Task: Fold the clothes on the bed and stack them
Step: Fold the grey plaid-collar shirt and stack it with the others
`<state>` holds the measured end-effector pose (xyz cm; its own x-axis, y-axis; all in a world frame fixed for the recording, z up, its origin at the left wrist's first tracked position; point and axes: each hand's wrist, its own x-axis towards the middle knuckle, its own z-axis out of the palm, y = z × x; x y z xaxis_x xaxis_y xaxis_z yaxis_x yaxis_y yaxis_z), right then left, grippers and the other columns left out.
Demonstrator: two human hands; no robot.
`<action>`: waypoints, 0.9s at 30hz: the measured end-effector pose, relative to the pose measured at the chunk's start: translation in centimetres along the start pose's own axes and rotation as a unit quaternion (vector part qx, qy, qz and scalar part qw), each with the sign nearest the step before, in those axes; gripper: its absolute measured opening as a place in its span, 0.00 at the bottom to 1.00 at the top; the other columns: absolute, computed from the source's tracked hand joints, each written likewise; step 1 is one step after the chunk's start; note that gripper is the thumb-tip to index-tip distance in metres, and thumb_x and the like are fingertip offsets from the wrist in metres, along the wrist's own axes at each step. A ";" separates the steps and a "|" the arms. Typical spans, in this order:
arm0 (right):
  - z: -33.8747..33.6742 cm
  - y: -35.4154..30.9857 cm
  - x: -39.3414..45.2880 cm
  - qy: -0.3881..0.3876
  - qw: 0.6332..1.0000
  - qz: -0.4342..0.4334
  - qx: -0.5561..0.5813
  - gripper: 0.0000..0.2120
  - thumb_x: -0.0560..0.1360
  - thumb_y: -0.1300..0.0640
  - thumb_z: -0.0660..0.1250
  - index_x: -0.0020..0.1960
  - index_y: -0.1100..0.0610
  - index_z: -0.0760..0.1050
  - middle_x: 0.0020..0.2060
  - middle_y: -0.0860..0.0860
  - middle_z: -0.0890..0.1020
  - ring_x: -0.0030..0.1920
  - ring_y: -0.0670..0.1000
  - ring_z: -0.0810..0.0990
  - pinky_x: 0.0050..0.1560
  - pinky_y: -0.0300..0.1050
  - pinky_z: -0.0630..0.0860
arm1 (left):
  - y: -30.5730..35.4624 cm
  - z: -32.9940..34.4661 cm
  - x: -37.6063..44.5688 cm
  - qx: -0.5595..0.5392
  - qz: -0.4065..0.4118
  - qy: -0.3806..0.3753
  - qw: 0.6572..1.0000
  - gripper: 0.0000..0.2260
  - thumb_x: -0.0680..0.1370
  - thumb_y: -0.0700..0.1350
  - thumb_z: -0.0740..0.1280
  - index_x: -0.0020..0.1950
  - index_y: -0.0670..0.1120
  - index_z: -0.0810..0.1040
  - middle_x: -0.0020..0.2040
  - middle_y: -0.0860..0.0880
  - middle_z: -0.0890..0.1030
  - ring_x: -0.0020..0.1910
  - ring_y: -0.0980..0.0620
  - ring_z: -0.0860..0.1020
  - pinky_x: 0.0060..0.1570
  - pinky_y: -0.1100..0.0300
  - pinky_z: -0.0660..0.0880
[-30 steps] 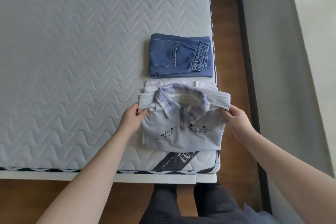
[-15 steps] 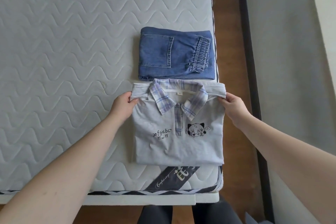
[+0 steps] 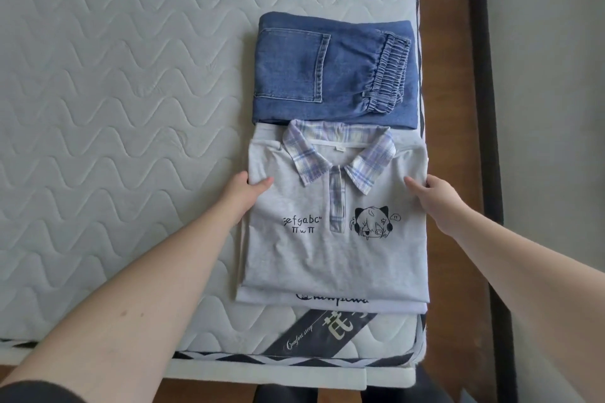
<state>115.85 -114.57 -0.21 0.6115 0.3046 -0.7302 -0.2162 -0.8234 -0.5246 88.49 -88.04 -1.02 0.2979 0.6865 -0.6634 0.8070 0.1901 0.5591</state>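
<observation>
The folded grey polo shirt (image 3: 337, 239) lay stacked on a white garment (image 3: 330, 302); folded jeans (image 3: 334, 72) sat just beyond on the bed (image 3: 114, 108). The left hand (image 3: 244, 194) and right hand (image 3: 437, 194) each pinched a shirt edge. No unfolded clothes were in view.

Matt quilted mattress (image 3: 114, 108), denim jeans (image 3: 353, 75), soft jersey shirt (image 3: 327, 255)

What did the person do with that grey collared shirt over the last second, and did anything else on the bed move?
The folded grey shirt was carried toward the folded jeans and laid on a white folded garment, whose near edge peeks out. Both hands slid from the shoulders down the sides: the left hand and right hand still pinch its edges. The jeans stayed put on the mattress.
</observation>
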 end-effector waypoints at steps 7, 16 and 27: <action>1.0 5.7 -6.7 -0.052 0.997 0.043 -0.045 0.19 0.72 0.39 0.71 0.51 0.54 0.79 0.42 0.48 0.84 0.43 0.50 0.82 0.45 0.48 0.79 | -3.6 0.1 -5.7 -0.043 -0.061 -0.089 0.993 0.14 0.73 0.47 0.77 0.52 0.43 0.79 0.48 0.49 0.83 0.45 0.54 0.81 0.43 0.61 0.78; 2.0 8.5 -10.4 -0.029 0.991 0.036 -0.124 0.16 0.74 0.45 0.71 0.50 0.57 0.77 0.43 0.52 0.82 0.44 0.55 0.80 0.44 0.49 0.78 | -8.1 1.4 -11.4 0.064 -0.031 -0.014 0.997 0.23 0.81 0.49 0.66 0.69 0.36 0.70 0.68 0.39 0.74 0.66 0.42 0.73 0.65 0.52 0.69; 3.8 12.9 -14.8 0.024 0.992 0.032 -0.119 0.11 0.76 0.48 0.69 0.42 0.54 0.72 0.36 0.48 0.76 0.35 0.49 0.76 0.32 0.43 0.68 | -12.5 1.5 -14.1 0.042 -0.035 0.046 0.997 0.18 0.79 0.46 0.69 0.65 0.37 0.73 0.56 0.40 0.80 0.55 0.41 0.79 0.49 0.58 0.69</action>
<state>101.06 -127.89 2.16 0.6387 0.2293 -0.7345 -0.0738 -0.9319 -0.3551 74.99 -101.14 0.56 0.1949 0.7361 -0.6482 0.8649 0.1827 0.4676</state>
